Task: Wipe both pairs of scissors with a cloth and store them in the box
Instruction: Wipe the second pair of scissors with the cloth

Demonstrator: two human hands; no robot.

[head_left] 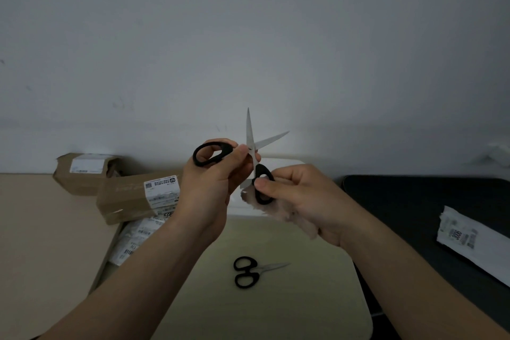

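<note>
Both hands' grip on open scissors (254, 146), label "306" (458, 235)

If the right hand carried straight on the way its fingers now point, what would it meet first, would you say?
The right hand points left toward the left hand, so it would probably meet that hand first, just past the open scissors they share. Depth between them is unclear.

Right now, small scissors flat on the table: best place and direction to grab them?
Take the small scissors by the two black handle loops, coming straight down from above. They lie flat with blades closed and pointing right, so the loops at the left are the thicker, blunt end. Nothing crowds them on the pale table.
</note>
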